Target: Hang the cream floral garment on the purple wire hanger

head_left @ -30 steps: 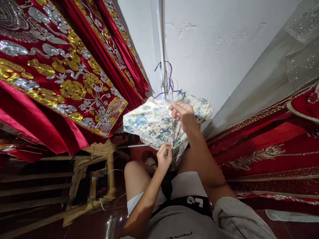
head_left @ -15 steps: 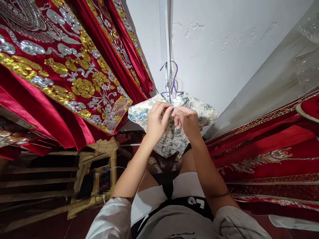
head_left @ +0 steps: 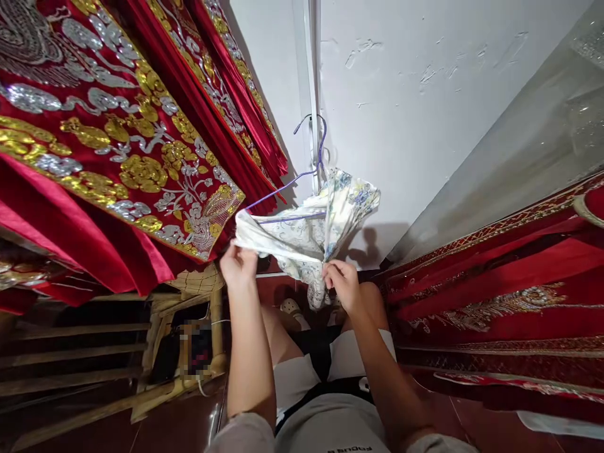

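Note:
A white floral blouse (head_left: 352, 198) with blue and yellow print hangs partly on a purple wire hanger (head_left: 295, 179). My left hand (head_left: 239, 264) is closed on the blouse's left front edge and pulls it out past the hanger's left end, so that arm of the hanger is bare. Lower down, near the middle, my right hand (head_left: 342, 282) pinches the other front edge. The blouse's front is spread apart between both hands, with its inside showing. The hanger's hook hangs from a white vertical strip (head_left: 311, 82) on the wall.
Red robes (head_left: 160, 157) with gold and silver embroidery hang at the left. More red beaded garments (head_left: 500, 296) fill the right side, below translucent plastic covers (head_left: 533, 119). A bamboo chair (head_left: 141, 352) stands low on the left, with a blurred item on it.
My hands were together at the blouse's collar. They have moved apart and lower, opening the front, and the left shoulder has come off the hanger.

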`<state>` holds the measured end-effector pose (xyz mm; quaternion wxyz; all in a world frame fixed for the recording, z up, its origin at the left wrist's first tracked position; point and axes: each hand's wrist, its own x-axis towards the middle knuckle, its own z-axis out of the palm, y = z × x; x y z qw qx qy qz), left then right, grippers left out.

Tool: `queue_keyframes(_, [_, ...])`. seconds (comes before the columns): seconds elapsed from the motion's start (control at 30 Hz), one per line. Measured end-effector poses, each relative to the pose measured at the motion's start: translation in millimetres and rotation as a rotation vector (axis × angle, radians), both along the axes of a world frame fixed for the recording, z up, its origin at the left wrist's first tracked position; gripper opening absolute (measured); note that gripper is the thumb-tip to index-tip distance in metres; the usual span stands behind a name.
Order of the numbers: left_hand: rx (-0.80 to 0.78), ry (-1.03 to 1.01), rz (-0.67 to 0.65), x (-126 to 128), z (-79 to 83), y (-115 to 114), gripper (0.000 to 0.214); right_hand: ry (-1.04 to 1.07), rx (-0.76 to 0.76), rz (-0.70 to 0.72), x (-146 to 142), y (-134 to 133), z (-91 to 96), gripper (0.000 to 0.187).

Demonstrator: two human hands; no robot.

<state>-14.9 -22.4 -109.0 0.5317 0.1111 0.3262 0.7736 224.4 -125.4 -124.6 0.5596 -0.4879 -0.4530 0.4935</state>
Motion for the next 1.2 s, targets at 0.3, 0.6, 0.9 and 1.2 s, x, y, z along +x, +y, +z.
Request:
queue_keyframes(0.3, [-0.020,0.091,-0.081,74,-51.9,-61,0.013,-0.282,-0.104,0.182,36,-10,-12.9,0.031])
queue_keyframes(0.6, [0.413,1.001,-0.398,114,17.0,-98,0.024,0.086,-0.035,0.489,22,4,7.7,0.076])
queue_keyframes(0.9, [0.234,1.395,-0.911,63,-5.2,-89,0.040,-0.443,0.349,0.256,50,65,74.4,0.008])
queue_keyframes(1.2, [-0.012,2.024,-0.791,1,37.9,-91,0.048,-0.518,0.137,0.102,67,145,43.9,0.020])
